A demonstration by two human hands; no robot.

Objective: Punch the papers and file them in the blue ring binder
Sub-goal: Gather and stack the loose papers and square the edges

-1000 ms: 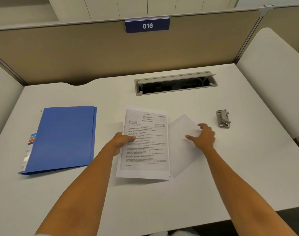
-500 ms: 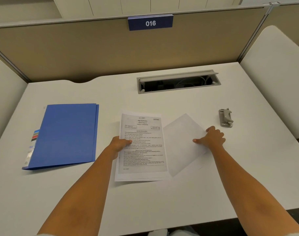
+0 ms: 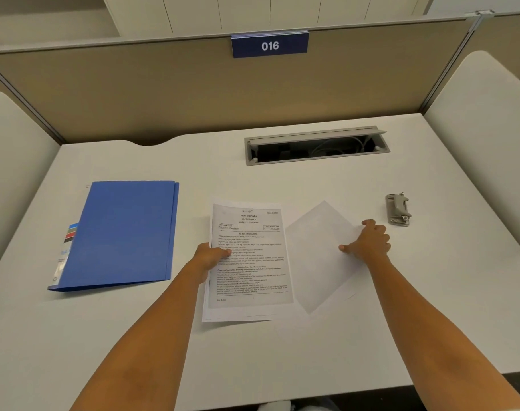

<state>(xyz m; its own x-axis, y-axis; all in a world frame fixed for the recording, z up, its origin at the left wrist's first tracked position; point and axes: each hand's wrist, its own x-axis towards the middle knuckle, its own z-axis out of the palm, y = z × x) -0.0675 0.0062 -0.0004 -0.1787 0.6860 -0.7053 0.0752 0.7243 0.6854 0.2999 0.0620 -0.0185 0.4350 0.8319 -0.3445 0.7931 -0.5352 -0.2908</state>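
A printed sheet (image 3: 253,262) lies on the white desk (image 3: 282,351) in front of me. My left hand (image 3: 210,258) holds its left edge, thumb on top of the text. A blank white sheet (image 3: 315,256) lies skewed to its right, partly under the printed one. My right hand (image 3: 370,241) holds the blank sheet's right edge, thumb on the paper and fingers curled at the rim. The shut blue ring binder (image 3: 125,232) lies flat at the left. A small grey metal hole punch (image 3: 397,209) sits to the right of my right hand, untouched.
An open grey cable tray (image 3: 315,145) is sunk into the desk at the back. A tan partition with a plate marked 016 (image 3: 269,45) closes the rear. White side panels stand left (image 3: 12,161) and right (image 3: 484,137).
My right hand slid right across the blank sheet to its edge and curled there. My left hand moved slightly toward me along the printed sheet's left edge.
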